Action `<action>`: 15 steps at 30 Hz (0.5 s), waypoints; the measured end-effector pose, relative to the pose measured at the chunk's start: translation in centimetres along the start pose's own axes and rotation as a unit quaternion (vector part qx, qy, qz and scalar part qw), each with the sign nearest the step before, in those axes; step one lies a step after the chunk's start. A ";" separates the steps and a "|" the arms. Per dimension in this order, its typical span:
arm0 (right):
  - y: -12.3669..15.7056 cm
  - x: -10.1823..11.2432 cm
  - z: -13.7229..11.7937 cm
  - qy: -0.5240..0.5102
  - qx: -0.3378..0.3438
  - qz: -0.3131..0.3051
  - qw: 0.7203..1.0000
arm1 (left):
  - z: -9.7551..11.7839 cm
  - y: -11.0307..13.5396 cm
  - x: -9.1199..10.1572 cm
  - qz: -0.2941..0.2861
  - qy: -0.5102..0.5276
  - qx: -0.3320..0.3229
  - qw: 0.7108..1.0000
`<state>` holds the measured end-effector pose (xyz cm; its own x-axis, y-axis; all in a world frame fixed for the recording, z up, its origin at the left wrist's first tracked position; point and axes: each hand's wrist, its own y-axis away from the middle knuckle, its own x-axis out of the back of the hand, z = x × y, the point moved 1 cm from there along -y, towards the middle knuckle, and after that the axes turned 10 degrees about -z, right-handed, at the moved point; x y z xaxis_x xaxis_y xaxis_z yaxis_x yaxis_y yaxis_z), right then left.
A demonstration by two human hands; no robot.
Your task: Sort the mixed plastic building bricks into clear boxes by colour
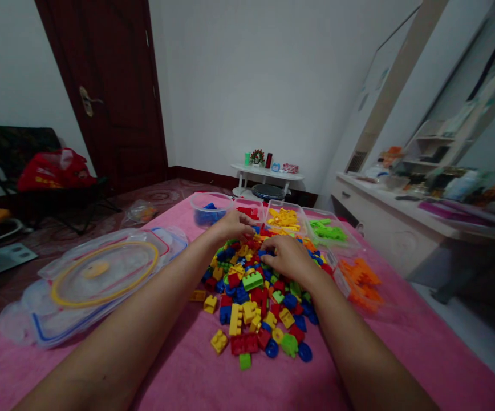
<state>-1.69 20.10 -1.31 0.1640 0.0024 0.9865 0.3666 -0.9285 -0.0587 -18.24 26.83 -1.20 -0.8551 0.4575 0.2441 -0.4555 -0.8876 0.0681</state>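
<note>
A large heap of mixed toy building blocks in red, yellow, blue, green and orange spreads over the pink cloth. My left hand reaches over the far left part of the heap, its fingers slightly bent and apart. To its right, my right hand rests low on the blocks with thumb and forefinger parted; blue pieces show beside the fingertips. Neither hand clearly holds a block, though some fingertips are hidden. Nearer to me lie a red block, a yellow block and a blue wheel-like piece.
Behind the heap stand clear tubs with blue pieces, red pieces, yellow pieces and green pieces. Orange pieces fill another at right. Stacked clear lids lie left. A white dresser stands right.
</note>
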 end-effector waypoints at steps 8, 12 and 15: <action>-0.2 2.3 0.7 -0.135 0.028 0.173 0.975 | 0.4 0.5 -2.8 -0.146 0.344 0.073 0.925; -0.5 1.9 0.2 -0.167 0.069 0.206 0.962 | 0.3 0.7 -3.8 -0.221 0.423 0.089 0.874; -0.6 1.7 0.3 -0.184 0.067 0.249 0.948 | 0.0 0.6 -4.2 -0.212 0.448 0.100 0.863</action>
<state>-1.33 20.77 0.33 0.6476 -0.2716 0.7119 0.2690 -0.7927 -0.5471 -14.87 24.40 -2.18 -0.5115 0.5204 -0.6838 -0.7989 -0.5811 0.1553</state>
